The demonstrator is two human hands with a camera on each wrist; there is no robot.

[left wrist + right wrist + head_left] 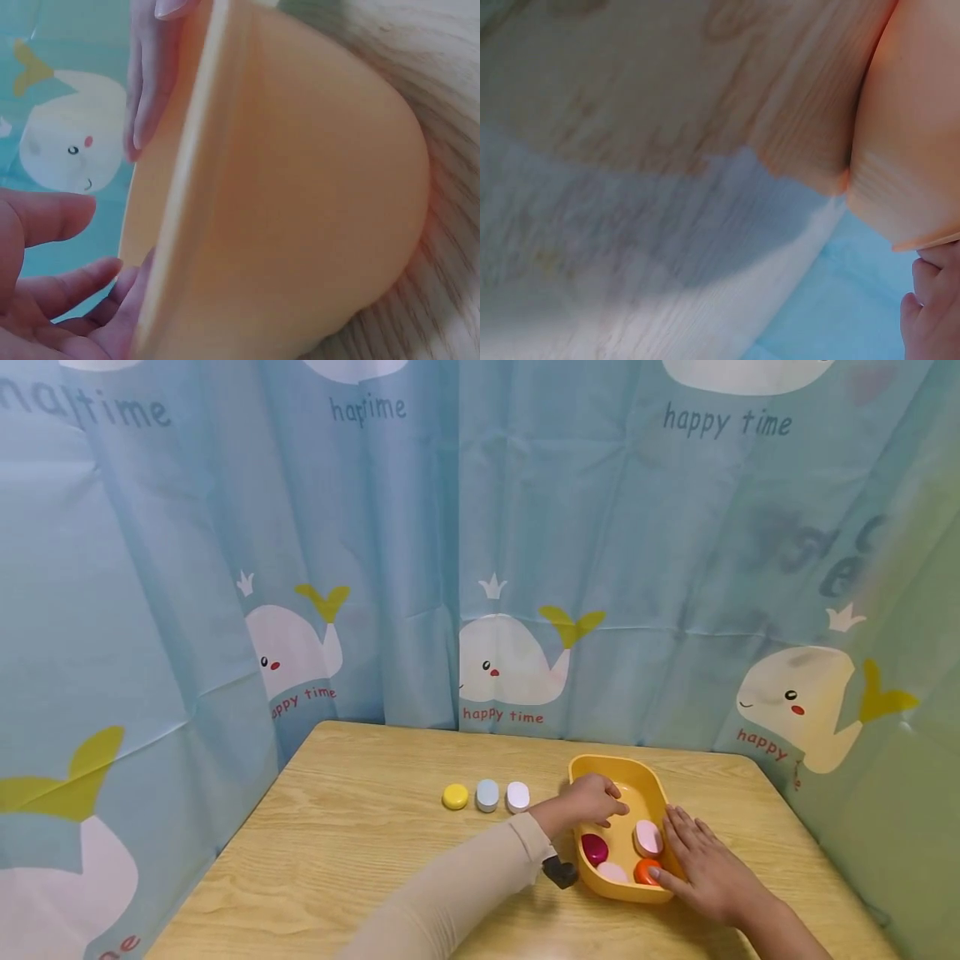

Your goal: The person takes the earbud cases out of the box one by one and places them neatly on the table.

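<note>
A yellow-orange tub point(652, 777) stands toward the right of the table. Inside it lie a maroon rounded piece point(595, 849), a pale pink one point(612, 872), a taller pink-white one point(647, 838) and an orange one point(646, 870). My left hand point(595, 798) reaches over the tub's left rim, its fingers loosely spread and no object visible between them. On the right side, my right hand point(708, 868) lies along the rim with straight fingers. Its thumb extends over the rim above the orange piece. The left wrist view shows the left fingers point(56, 292) inside the rim.
Left of the tub, a yellow rounded piece point(455, 797), a grey-blue one point(487, 796) and a white one point(517, 797) stand in a row on the wooden table point(337, 843). A blue curtain point(420, 527) with printed whales hangs behind and beside the table.
</note>
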